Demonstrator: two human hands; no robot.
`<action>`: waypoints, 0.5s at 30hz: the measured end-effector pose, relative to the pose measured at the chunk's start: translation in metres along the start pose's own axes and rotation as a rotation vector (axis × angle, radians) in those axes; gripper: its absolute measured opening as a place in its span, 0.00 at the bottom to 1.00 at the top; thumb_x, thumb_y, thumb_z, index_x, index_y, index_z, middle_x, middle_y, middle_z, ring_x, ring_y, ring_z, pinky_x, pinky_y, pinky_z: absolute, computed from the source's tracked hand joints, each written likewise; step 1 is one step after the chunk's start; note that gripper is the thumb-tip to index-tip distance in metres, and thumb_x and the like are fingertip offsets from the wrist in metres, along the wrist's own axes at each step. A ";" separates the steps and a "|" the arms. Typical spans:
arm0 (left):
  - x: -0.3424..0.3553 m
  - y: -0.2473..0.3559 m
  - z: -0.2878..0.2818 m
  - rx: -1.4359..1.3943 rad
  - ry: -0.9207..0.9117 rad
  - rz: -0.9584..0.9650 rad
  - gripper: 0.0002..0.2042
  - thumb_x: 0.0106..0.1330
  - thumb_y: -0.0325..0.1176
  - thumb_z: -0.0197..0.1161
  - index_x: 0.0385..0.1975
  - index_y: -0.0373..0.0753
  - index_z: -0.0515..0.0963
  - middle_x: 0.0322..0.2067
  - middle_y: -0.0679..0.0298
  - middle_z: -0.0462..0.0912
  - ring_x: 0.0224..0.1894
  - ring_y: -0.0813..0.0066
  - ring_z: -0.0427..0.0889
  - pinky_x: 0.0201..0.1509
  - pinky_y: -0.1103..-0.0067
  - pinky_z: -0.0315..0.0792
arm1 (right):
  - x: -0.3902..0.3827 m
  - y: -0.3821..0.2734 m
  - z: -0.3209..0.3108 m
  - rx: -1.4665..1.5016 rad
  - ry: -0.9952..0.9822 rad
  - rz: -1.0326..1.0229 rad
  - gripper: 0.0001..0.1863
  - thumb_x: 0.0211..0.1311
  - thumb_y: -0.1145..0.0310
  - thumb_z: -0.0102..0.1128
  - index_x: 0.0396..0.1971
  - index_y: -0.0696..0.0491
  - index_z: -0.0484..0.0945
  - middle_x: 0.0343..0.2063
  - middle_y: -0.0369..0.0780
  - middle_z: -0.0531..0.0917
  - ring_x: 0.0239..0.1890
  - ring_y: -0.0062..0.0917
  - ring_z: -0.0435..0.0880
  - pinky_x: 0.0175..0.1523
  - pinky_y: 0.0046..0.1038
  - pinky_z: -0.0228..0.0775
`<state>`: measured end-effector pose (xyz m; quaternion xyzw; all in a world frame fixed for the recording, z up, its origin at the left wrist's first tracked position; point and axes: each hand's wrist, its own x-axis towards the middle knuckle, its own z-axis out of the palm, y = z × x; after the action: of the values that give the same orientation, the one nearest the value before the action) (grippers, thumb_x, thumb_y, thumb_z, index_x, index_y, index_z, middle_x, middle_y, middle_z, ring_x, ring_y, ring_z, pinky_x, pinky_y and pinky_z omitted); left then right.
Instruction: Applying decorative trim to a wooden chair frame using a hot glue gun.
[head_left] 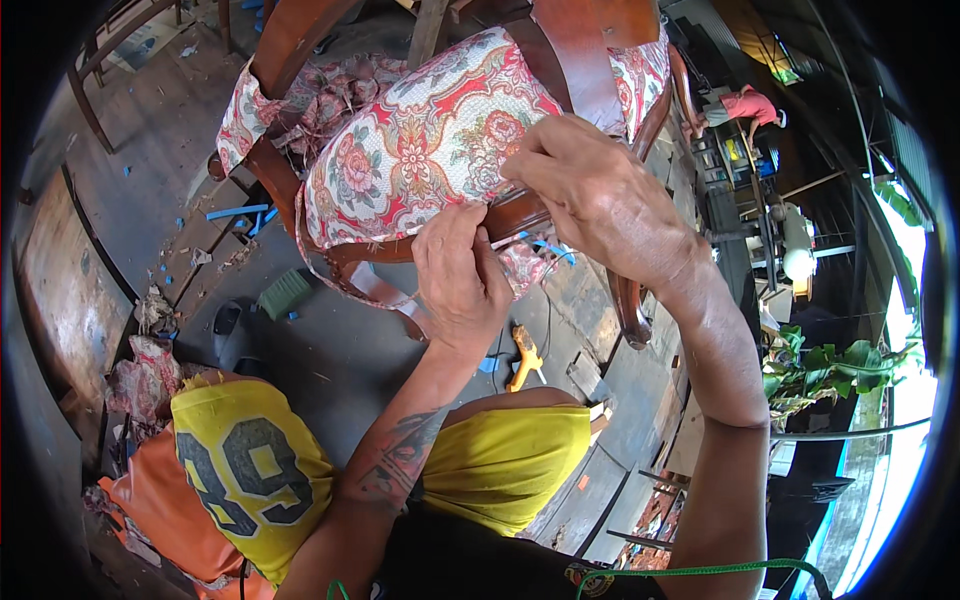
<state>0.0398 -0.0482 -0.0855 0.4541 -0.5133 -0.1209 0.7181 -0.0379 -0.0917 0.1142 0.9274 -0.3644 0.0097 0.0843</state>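
In front of me is a wooden chair (520, 212) with a polished reddish-brown frame. Floral fabric (412, 150) in red, white and green covers its seat, with loose strips hanging at the edges. My left hand (462, 265) is closed at the seat's front edge, fingertips and thumb pressed on the fabric border beside the wooden rail. Just right of it, my right hand (600, 195) is curled in a tight pinch over the fabric near the same rail. Its fingertips are mostly hidden, so what they hold cannot be made out.
On the floor lie a yellow gun-shaped tool (524, 358), a green block (285, 294), a dark sandal (228, 322) and blue scraps (238, 212). Orange sheet material (168, 495) and crumpled floral fabric (145, 378) sit at lower left. Another person (748, 106) bends over at the far right.
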 end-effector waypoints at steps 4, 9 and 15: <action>-0.007 -0.002 0.002 0.056 -0.048 0.048 0.23 0.62 0.15 0.63 0.59 0.33 0.74 0.53 0.52 0.81 0.57 0.52 0.79 0.62 0.62 0.69 | 0.005 0.006 0.000 -0.034 0.017 -0.063 0.08 0.50 0.80 0.63 0.32 0.56 0.79 0.35 0.42 0.77 0.43 0.39 0.82 0.47 0.40 0.80; -0.013 -0.007 0.001 0.073 -0.079 0.077 0.26 0.62 0.16 0.63 0.62 0.33 0.72 0.57 0.52 0.78 0.61 0.51 0.76 0.65 0.61 0.67 | -0.004 0.011 -0.008 0.082 0.025 -0.136 0.12 0.49 0.80 0.64 0.36 0.58 0.79 0.36 0.43 0.79 0.44 0.40 0.82 0.47 0.39 0.79; -0.018 -0.010 0.005 0.089 -0.081 0.109 0.27 0.63 0.18 0.63 0.65 0.33 0.71 0.60 0.52 0.76 0.64 0.51 0.74 0.68 0.61 0.66 | -0.016 0.015 -0.009 0.018 0.022 -0.195 0.15 0.49 0.79 0.65 0.40 0.59 0.81 0.38 0.43 0.80 0.44 0.39 0.83 0.48 0.37 0.80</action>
<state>0.0299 -0.0447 -0.1044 0.4518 -0.5707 -0.0770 0.6814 -0.0593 -0.0897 0.1242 0.9591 -0.2712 0.0148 0.0803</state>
